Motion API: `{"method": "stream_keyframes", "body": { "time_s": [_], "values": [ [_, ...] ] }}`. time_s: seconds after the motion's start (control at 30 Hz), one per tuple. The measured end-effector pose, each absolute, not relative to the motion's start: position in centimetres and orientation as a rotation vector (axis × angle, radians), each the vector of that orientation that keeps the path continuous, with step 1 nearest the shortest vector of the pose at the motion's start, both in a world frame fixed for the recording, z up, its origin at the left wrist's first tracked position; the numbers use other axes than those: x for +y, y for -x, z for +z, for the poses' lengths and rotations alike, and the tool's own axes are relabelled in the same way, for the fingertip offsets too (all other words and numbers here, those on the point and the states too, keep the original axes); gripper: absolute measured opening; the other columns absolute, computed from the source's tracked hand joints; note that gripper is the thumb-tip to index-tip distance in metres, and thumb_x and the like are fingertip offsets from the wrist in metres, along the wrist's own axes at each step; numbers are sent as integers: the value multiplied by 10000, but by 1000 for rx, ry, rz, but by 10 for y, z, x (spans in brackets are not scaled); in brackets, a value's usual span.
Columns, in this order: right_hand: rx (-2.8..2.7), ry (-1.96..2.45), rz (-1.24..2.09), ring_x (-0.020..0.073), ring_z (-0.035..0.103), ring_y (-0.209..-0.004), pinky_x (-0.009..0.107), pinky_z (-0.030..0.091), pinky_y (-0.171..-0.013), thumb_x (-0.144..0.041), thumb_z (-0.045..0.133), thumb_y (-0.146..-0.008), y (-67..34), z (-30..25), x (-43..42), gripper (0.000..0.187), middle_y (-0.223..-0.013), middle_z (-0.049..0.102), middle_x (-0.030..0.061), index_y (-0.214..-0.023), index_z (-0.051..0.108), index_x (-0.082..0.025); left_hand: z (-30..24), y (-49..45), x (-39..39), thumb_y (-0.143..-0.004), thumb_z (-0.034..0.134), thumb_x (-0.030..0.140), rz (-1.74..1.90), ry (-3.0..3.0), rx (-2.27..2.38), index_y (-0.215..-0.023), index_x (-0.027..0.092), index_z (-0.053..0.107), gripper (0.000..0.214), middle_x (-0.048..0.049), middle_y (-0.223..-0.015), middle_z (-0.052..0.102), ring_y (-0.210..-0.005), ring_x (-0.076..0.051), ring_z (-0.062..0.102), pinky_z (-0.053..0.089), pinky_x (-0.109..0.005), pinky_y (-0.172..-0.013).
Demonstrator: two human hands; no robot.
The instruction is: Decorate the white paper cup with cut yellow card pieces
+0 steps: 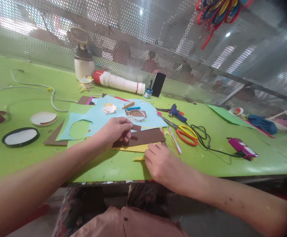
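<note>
My left hand point(121, 129) is closed in a pinch above the brown sheet point(149, 136), with a small brown piece point(136, 128) at its fingertips. To the right, my right hand point(157, 162) rests with curled fingers at the edge of a yellow sheet point(133, 148). A yellow scrap point(138, 159) pokes out beside its thumb; whether the fingers grip it is hidden. Beyond the hands, light blue sheets point(100, 118) carry a white ring point(137, 115), a brown-orange pointed tool point(129, 105), a blue pen-like tool point(133, 108) and a small white cup-like piece point(109, 108).
Orange-and-yellow-handled scissors point(186, 135), a silver cutter point(175, 141) and a blue glue gun point(178, 113) with a black cord lie right. Behind stand a sprayer bottle point(84, 65), stacked white cups point(121, 82) and a phone point(159, 84). Left lies a black-rimmed oval point(21, 137).
</note>
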State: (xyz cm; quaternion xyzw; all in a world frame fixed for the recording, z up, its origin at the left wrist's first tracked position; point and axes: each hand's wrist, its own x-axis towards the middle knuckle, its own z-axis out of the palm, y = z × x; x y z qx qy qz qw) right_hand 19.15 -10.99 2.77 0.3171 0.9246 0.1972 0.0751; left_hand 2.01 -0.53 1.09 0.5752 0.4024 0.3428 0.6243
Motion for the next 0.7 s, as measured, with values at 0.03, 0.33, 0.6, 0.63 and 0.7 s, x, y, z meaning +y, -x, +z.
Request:
{"method": "stream_keyframes", "body": {
  "time_s": [0.03,0.33,0.6,0.63,0.7],
  "values": [
    [2808,-976,580,227,486,-706,355,357,-571,-94,515,-857,-195,27,-111,193,-705,566,94,-692,611,-127,11,-20,-5,-808,553,224,783,-1313,928,-656,161,495,174,29,-453,538,-368,-49,384,257,-182,-403],
    [3311,-1731,933,170,596,-741,329,482,-732,13,622,-782,-224,69,-146,232,-800,656,63,-956,633,-140,14,-21,-8,-746,594,226,749,-1279,907,-648,147,535,139,27,-484,533,-409,-45,375,258,-183,-435],
    [3586,-1009,824,236,610,-850,370,532,-668,-1,604,-788,-212,28,-80,271,-902,704,156,-1050,648,-53,14,-22,-9,-735,627,259,714,-1128,935,-683,153,552,140,8,-545,579,-461,-74,468,385,-216,-512],
    [3602,-980,816,235,606,-853,370,531,-668,-3,601,-792,-211,23,-73,268,-911,703,160,-1053,649,-44,14,-22,-9,-736,627,255,710,-1111,925,-685,153,547,139,0,-568,594,-472,-79,488,394,-220,-515],
    [3626,-947,805,232,599,-841,370,527,-661,0,598,-793,-209,15,-65,269,-915,701,167,-1055,651,-29,14,-22,-8,-738,629,262,703,-1079,914,-698,154,544,142,-13,-609,619,-479,-87,512,405,-228,-510]
  ]
}}
